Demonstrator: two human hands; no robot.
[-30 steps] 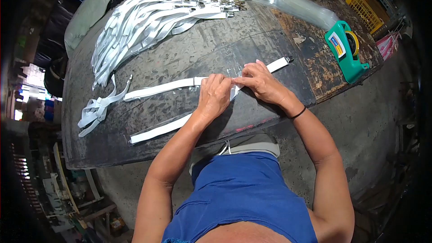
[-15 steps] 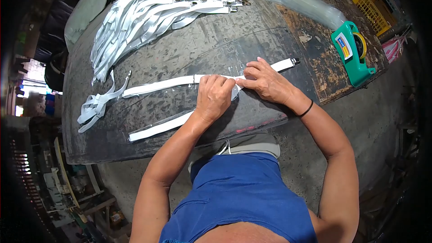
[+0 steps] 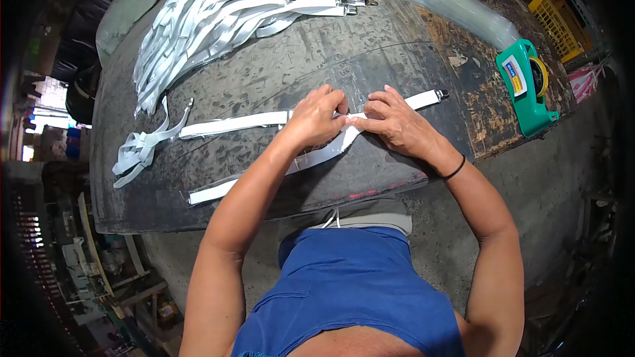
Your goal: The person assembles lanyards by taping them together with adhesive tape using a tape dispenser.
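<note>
A white suspender strap (image 3: 235, 123) lies across the dark table, with a clip (image 3: 442, 95) at its right end. My left hand (image 3: 317, 118) is closed on the strap near its middle, thumb against bent fingers. Close beside it, my right hand (image 3: 399, 124) pinches the strap between thumb and fingers. From under my fingers another white length (image 3: 211, 193), seemingly in clear plastic, runs down to the left, partly behind my left forearm. The exact pinch point is hidden by my fingertips. A knotted bundle of white strap (image 3: 137, 151) lies at the left end.
Many white straps with metal clips form a pile (image 3: 205, 33) at the back left. Clear plastic sleeves (image 3: 463, 13) lie at the back right. A green tape dispenser (image 3: 527, 102) stands near the table's right edge, with a yellow crate (image 3: 555, 23) beyond.
My left hand has turned and lifted slightly up the table, its fingers now curled near my right thumb. More of the lower plastic-covered length shows. My right hand has barely moved.
</note>
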